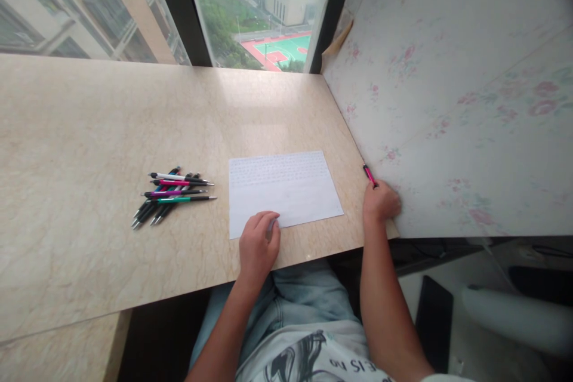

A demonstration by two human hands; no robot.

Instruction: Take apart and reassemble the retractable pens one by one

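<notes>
A sheet of paper [286, 194] lies on the stone-patterned counter, with rows of handwriting across its upper part. My left hand [259, 242] rests on the paper's lower left edge, fingers loosely bent and the thumb apart from them, holding nothing that shows. At the counter's right side, against the wall, my right hand [379, 200] is closed around a pink and black pen [369, 174]. The pen's black end sticks out of the fist, pointing away from me; its other end is hidden. Left of the paper lies a loose pile of several pens [179, 193], with pink, white, purple and green barrels.
The counter [89, 131] reaches back to two windows [259, 24] in dark frames. A wall with flowered paper [447, 101] bounds it on the right. Its front edge runs just above my lap [308, 292]. Below right, a dark flat object [434, 322] stands beside a pale rounded shape.
</notes>
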